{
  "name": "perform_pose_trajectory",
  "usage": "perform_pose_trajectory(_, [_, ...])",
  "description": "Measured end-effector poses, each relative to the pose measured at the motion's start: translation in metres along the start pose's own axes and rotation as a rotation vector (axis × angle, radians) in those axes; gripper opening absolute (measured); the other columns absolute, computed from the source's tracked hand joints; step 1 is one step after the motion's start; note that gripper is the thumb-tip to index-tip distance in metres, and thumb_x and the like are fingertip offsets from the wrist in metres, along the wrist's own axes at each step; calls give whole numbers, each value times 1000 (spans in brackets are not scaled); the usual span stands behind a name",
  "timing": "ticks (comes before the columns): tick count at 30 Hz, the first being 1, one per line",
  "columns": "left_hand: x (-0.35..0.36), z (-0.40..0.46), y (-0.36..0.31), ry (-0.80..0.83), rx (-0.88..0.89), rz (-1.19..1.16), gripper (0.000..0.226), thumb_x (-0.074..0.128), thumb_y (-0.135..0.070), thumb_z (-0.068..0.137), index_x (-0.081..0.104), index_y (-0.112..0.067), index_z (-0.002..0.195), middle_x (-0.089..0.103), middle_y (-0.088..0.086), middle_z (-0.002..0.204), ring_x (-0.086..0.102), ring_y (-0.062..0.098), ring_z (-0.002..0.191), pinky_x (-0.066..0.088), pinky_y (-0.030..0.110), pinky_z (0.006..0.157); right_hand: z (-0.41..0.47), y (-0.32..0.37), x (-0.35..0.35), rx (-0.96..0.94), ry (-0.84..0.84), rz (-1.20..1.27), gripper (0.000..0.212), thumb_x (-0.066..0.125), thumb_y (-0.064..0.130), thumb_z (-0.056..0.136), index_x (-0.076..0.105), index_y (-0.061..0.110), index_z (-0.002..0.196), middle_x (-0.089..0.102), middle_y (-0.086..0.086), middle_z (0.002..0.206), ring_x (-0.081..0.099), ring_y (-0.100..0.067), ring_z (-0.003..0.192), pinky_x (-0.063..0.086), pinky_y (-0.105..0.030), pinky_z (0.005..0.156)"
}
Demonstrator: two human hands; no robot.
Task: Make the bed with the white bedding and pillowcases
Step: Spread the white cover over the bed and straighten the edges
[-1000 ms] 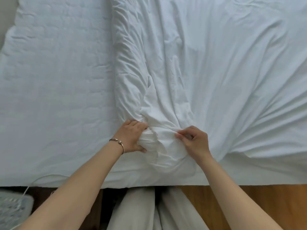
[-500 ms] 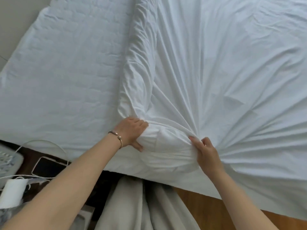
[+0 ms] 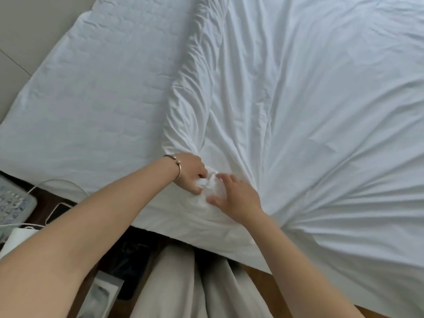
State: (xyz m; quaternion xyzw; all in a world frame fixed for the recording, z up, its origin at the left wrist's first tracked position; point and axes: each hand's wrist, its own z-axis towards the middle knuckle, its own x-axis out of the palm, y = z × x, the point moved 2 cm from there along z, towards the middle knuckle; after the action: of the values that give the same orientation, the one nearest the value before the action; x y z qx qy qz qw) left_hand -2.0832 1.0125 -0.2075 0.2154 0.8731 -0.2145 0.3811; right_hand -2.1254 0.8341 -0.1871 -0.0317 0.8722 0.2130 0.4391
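Head view: the white sheet (image 3: pixel 309 111) covers the right part of the bed, and its left edge is rolled into a long ridge running up the middle. Left of that the quilted mattress pad (image 3: pixel 96 92) is bare. Creases fan out across the sheet from 1 spot near the bed's front edge, where both hands meet. The left hand (image 3: pixel 190 172), with a bracelet (image 3: pixel 175 165) on the wrist, has its grip closed around a bunched wad of sheet. The right hand (image 3: pixel 234 198) lies just beside it on the same bunch, fingers spread and fairly straight, grip open, pressing the fabric. Down at lower left there's a phone (image 3: pixel 58 213) with white cables (image 3: pixel 46 183).
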Motion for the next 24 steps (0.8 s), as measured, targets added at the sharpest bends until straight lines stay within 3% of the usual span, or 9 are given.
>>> perform_pose_trajectory(4, [9,16,-1,102,18,277,86,39,-84,72,45,-27,137,48,-8,140,26,16,140,-2,43,120,9,-12,3,113,-55,380,21,72,39,83,65,24,96,64,10,90,58,-13,85,42,-26,70])
perform_pose_trajectory(6, [15,25,-2,100,11,269,90,42,-86,70,40,-30,141,41,-9,147,20,17,143,3,43,119,9,-16,8,123,-85,462,9,72,26,85,65,23,81,63,9,74,58,-9,73,41,-23,68])
perform_pose_trajectory(8, [12,23,-2,60,18,221,88,46,-87,67,43,-33,136,54,-8,131,40,18,127,24,37,108,9,-11,10,130,-110,484,5,70,22,87,67,26,89,59,8,70,55,-8,67,42,-23,67])
perform_pose_trajectory(12, [17,-15,16,-205,23,101,80,48,-89,62,52,-37,122,65,-9,95,53,15,96,32,31,85,-14,-10,23,29,-142,260,52,55,16,98,42,35,145,46,6,82,47,-14,75,42,-25,76])
perform_pose_trajectory(14, [30,-47,35,-501,67,80,77,55,-87,61,61,-33,116,64,-8,83,57,16,84,33,31,78,-37,-14,42,11,-179,171,70,51,3,97,22,41,148,39,7,84,46,-16,72,43,-25,72])
perform_pose_trajectory(16, [52,-74,55,-714,132,156,75,64,-82,60,67,-25,108,59,-5,74,56,19,73,34,32,72,-52,-5,66,-15,-273,132,90,56,-16,84,27,39,148,37,7,82,46,-16,64,47,-25,62])
perform_pose_trajectory(18, [73,-88,67,-714,72,169,80,69,-80,56,66,-23,111,57,-2,77,55,20,74,33,32,74,-50,13,89,-32,-330,143,97,62,-24,71,38,31,147,38,5,81,45,-15,61,50,-29,56])
perform_pose_trajectory(21, [89,-100,66,-442,-87,51,95,57,-87,56,53,-28,132,55,-3,96,53,20,93,31,32,85,-39,48,96,20,-303,62,62,65,3,82,54,32,136,46,5,78,53,-19,65,45,-31,60])
perform_pose_trajectory(24, [78,-100,71,-317,-99,-51,67,28,-73,88,48,-31,136,52,-5,115,43,17,110,28,32,97,-27,76,68,-48,-506,40,25,58,38,79,74,30,95,56,8,89,57,-18,84,42,-30,75])
